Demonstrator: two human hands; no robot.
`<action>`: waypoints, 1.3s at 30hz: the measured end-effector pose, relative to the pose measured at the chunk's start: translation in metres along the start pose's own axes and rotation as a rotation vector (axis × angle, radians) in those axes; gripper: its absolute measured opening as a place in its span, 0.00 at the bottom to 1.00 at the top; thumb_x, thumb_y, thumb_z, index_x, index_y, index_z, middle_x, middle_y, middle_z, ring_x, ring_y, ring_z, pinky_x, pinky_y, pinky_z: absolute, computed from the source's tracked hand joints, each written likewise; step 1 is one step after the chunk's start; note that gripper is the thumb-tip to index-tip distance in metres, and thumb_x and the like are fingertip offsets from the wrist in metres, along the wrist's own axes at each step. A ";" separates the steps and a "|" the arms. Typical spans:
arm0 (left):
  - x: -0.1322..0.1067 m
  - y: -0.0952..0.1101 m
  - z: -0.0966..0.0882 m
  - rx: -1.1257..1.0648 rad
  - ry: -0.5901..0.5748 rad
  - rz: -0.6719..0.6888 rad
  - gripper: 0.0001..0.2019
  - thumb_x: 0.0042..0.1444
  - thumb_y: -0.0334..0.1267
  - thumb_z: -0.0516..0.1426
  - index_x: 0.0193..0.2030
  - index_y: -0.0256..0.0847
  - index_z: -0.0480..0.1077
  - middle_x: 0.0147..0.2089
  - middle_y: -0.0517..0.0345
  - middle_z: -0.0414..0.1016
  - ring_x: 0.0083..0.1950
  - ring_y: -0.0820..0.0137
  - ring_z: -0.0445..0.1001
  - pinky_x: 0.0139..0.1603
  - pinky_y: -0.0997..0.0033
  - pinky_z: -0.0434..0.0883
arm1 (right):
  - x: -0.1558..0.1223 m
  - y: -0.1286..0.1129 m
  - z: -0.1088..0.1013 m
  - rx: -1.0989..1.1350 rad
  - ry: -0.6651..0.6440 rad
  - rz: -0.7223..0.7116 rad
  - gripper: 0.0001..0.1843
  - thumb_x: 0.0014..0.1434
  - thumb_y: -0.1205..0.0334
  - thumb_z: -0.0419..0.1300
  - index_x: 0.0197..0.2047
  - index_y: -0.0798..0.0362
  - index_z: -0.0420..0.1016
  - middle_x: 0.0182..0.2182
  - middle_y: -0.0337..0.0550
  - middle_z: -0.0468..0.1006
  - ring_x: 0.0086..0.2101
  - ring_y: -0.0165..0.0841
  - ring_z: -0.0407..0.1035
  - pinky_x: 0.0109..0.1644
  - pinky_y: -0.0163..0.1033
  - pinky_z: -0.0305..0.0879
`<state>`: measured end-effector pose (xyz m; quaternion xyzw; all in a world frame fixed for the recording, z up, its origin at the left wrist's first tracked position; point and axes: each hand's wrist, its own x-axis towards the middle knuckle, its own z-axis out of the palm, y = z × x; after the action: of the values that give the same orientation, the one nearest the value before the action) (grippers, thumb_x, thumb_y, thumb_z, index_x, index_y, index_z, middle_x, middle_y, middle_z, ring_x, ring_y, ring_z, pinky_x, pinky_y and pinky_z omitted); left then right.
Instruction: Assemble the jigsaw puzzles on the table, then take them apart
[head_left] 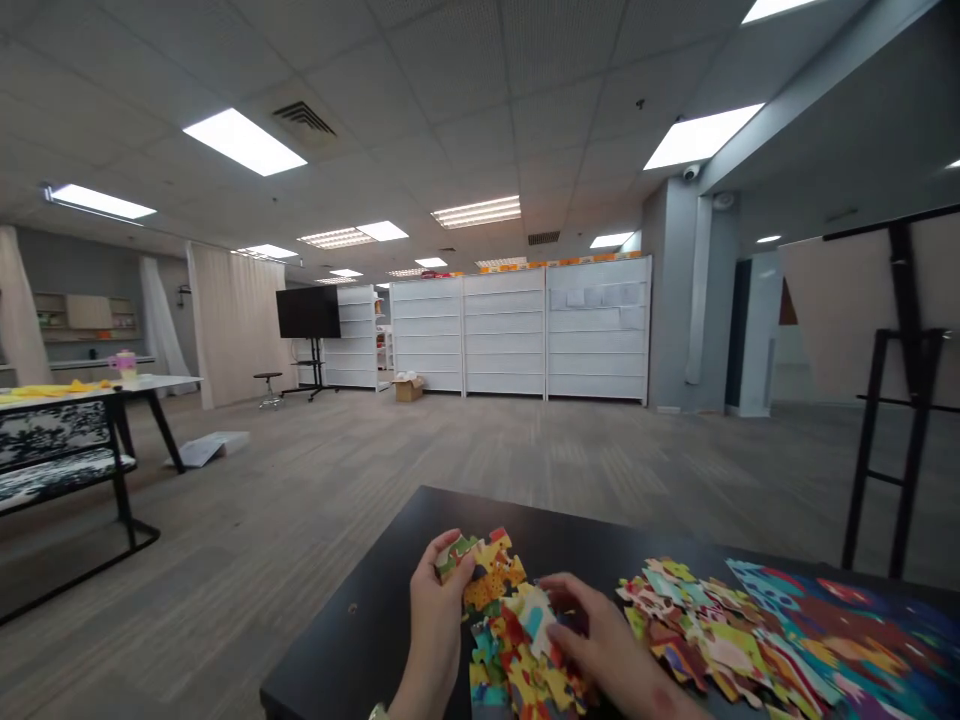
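Puzzle pieces [489, 575] are sitting tight in the left grip [442, 605], while the wide right grip [600, 628] is touching the heap [517, 655].

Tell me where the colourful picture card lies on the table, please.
In the head view, the colourful picture card lies at the right edge of the black table, directly right of the spread jigsaw pieces.

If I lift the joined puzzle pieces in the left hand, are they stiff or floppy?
The joined puzzle pieces look like thin card, so probably light. They seem stiff: the part above the left hand does not sag. The joints may flex or part if held by one edge.
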<state>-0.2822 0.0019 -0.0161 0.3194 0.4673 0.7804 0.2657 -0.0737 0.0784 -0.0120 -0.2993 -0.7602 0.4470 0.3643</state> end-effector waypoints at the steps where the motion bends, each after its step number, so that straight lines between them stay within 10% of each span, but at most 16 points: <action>1: -0.008 0.000 0.005 0.011 -0.023 -0.002 0.27 0.49 0.50 0.69 0.52 0.39 0.73 0.39 0.50 0.82 0.38 0.60 0.82 0.39 0.64 0.79 | -0.007 0.004 0.000 -0.096 0.000 -0.015 0.16 0.49 0.56 0.66 0.43 0.48 0.80 0.40 0.46 0.82 0.42 0.46 0.76 0.49 0.47 0.70; 7: -0.046 -0.010 0.028 0.173 -0.076 0.046 0.17 0.45 0.42 0.69 0.42 0.39 0.78 0.39 0.49 0.81 0.43 0.55 0.80 0.47 0.60 0.76 | -0.021 0.009 -0.007 0.094 0.115 0.020 0.29 0.68 0.39 0.45 0.59 0.48 0.71 0.45 0.48 0.81 0.48 0.45 0.74 0.56 0.49 0.67; 12: -0.051 -0.012 0.039 0.218 -0.086 0.092 0.15 0.47 0.42 0.68 0.41 0.40 0.79 0.45 0.49 0.80 0.49 0.54 0.77 0.56 0.58 0.70 | -0.023 0.003 -0.004 0.070 0.048 0.034 0.32 0.58 0.45 0.63 0.62 0.50 0.68 0.36 0.42 0.79 0.37 0.41 0.74 0.45 0.45 0.70; 24: -0.042 -0.013 0.037 -0.039 -0.099 -0.146 0.29 0.46 0.55 0.71 0.49 0.36 0.75 0.39 0.49 0.81 0.38 0.59 0.81 0.41 0.63 0.77 | -0.024 -0.010 -0.004 0.662 -0.054 0.144 0.34 0.52 0.43 0.71 0.56 0.48 0.68 0.35 0.41 0.80 0.34 0.37 0.76 0.42 0.43 0.71; 30: -0.035 -0.001 0.020 -0.067 0.033 -0.123 0.31 0.46 0.50 0.71 0.56 0.42 0.72 0.45 0.54 0.79 0.43 0.64 0.79 0.44 0.70 0.75 | -0.022 -0.002 -0.008 0.202 0.049 0.073 0.28 0.56 0.44 0.63 0.55 0.49 0.71 0.34 0.44 0.79 0.37 0.42 0.75 0.45 0.47 0.72; 33: -0.034 0.004 0.013 -0.066 0.066 -0.121 0.29 0.50 0.51 0.67 0.57 0.42 0.71 0.44 0.55 0.78 0.40 0.65 0.78 0.42 0.69 0.75 | -0.024 0.002 -0.006 -0.234 0.030 0.025 0.28 0.53 0.50 0.65 0.56 0.49 0.76 0.52 0.52 0.77 0.54 0.50 0.70 0.63 0.52 0.63; 39: -0.049 -0.006 0.023 0.349 -0.201 0.110 0.18 0.56 0.45 0.62 0.52 0.41 0.78 0.50 0.47 0.77 0.52 0.54 0.76 0.56 0.57 0.72 | -0.029 0.006 -0.002 -0.182 -0.012 0.095 0.34 0.68 0.41 0.45 0.69 0.52 0.64 0.69 0.51 0.63 0.69 0.44 0.54 0.74 0.51 0.45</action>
<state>-0.2316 -0.0176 -0.0256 0.4618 0.5485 0.6651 0.2086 -0.0549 0.0597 -0.0252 -0.3642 -0.7847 0.3947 0.3095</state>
